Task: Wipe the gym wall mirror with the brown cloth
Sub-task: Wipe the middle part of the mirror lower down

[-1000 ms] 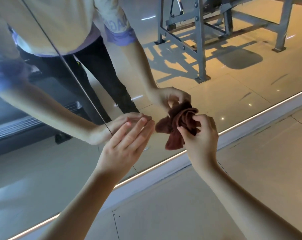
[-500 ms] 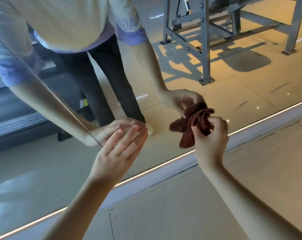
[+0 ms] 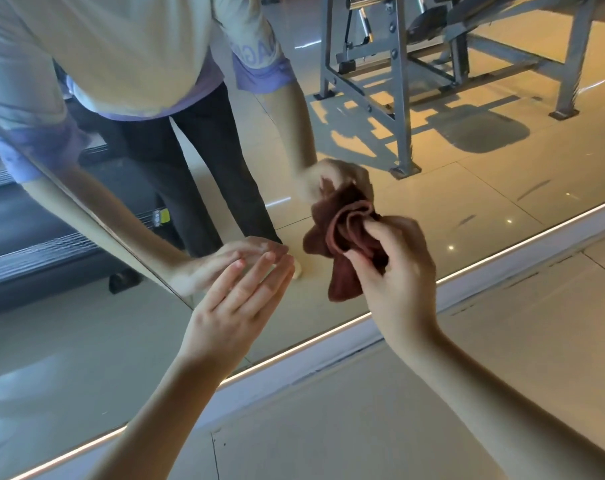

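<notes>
The gym wall mirror (image 3: 467, 188) fills the upper part of the view and reflects a person's torso, arms and the floor. My right hand (image 3: 394, 268) is shut on the bunched brown cloth (image 3: 342, 237), which is held against or very close to the glass near the mirror's lower edge. My left hand (image 3: 238, 306) is open with fingers straight and together, fingertips at the glass to the left of the cloth, holding nothing.
A lit strip and white ledge (image 3: 329, 351) run along the mirror's bottom edge. Beige floor tiles (image 3: 398, 427) lie below it. Reflected in the glass are a grey metal gym frame (image 3: 398, 98) and a dark treadmill (image 3: 34, 237). A mirror panel seam (image 3: 103, 220) runs diagonally on the left.
The view has shifted so both hands and the cloth sit further right in the frame. My right hand still grips the cloth, my left hand stays open near the glass.
</notes>
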{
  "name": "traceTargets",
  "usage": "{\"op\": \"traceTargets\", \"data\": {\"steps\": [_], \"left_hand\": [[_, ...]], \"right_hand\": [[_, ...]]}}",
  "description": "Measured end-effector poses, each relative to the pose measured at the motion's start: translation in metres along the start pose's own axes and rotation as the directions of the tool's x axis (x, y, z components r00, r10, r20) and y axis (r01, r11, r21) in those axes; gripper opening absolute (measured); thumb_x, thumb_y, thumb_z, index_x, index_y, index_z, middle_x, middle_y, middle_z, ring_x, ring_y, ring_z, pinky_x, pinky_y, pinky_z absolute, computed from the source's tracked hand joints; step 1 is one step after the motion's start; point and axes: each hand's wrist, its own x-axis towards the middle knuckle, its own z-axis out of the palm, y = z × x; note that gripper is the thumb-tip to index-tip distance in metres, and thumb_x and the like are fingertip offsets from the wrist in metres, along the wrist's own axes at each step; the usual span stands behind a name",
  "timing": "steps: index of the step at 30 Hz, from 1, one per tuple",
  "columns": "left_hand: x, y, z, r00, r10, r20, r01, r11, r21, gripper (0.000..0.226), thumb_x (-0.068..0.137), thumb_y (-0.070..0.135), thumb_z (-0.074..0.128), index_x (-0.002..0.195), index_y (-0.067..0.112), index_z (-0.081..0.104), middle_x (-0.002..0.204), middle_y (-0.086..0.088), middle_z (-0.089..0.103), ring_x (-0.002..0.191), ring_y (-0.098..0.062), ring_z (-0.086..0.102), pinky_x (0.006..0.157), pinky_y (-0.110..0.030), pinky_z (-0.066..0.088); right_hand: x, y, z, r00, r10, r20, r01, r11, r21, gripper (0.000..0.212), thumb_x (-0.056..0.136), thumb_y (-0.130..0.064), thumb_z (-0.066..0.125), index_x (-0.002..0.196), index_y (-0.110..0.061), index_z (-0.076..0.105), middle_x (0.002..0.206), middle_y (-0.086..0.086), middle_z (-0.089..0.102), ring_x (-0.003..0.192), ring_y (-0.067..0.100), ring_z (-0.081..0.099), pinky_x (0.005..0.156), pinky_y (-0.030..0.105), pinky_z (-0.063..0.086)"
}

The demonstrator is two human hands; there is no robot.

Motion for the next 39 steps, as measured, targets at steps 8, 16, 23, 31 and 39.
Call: {"op": "traceTargets", "data": {"steps": [8,16,23,31,39], "left_hand": [[0.015,-0.006,-0.007,1.0,-0.023,-0.001,0.023,1.0,0.009,0.043,0.098,0.008,0.045,0.141,0.01,0.051,0.147,-0.004,0.043,0.133,-0.022,0.041,0.121,-0.04,0.017],[0.017,-0.007,-0.008,0.999,-0.026,0.027,0.026,1.0,0.008,0.046,0.098,0.005,0.043,0.143,0.009,0.048,0.147,-0.006,0.042,0.136,-0.025,0.039,0.121,-0.042,0.018],[0.019,-0.004,-0.008,0.999,-0.043,0.016,0.043,0.999,0.002,0.041,0.099,0.003,0.04,0.139,0.008,0.05,0.146,-0.005,0.043,0.139,-0.026,0.031,0.121,-0.043,0.016],[0.024,0.01,0.004,0.999,0.004,0.047,-0.004,1.0,0.0,0.043,0.102,0.001,0.032,0.143,0.007,0.044,0.146,-0.007,0.043,0.133,-0.027,0.041,0.119,-0.045,0.018],[0.034,0.019,0.01,0.999,0.018,0.032,-0.017,0.999,-0.029,0.04,0.102,0.0,0.034,0.138,0.005,0.049,0.143,-0.007,0.045,0.131,-0.027,0.043,0.118,-0.043,0.02]], "right_hand": [[0.012,0.002,-0.002,0.951,0.239,-0.195,-0.233,0.971,0.053,0.031,0.08,-0.007,0.071,0.111,-0.003,0.066,0.107,0.014,0.062,0.098,0.018,0.055,0.087,0.013,0.042],[0.035,0.008,-0.012,0.879,0.37,-0.301,-0.349,0.929,0.123,0.034,0.082,-0.005,0.071,0.115,0.0,0.066,0.109,0.011,0.061,0.099,0.014,0.055,0.089,0.011,0.042],[0.015,-0.001,-0.006,0.997,0.037,-0.071,-0.037,0.999,0.002,0.035,0.078,-0.005,0.07,0.112,-0.011,0.063,0.111,0.012,0.06,0.1,0.028,0.06,0.086,0.024,0.046],[0.012,0.009,-0.008,0.984,0.143,-0.107,-0.138,0.989,0.057,0.037,0.08,0.002,0.066,0.117,-0.005,0.064,0.116,0.015,0.059,0.107,0.024,0.057,0.093,0.015,0.042],[0.027,0.038,-0.018,0.852,0.467,-0.236,-0.453,0.884,0.113,0.034,0.081,0.01,0.07,0.114,0.004,0.065,0.112,0.022,0.06,0.097,0.006,0.049,0.085,-0.005,0.03]]}}
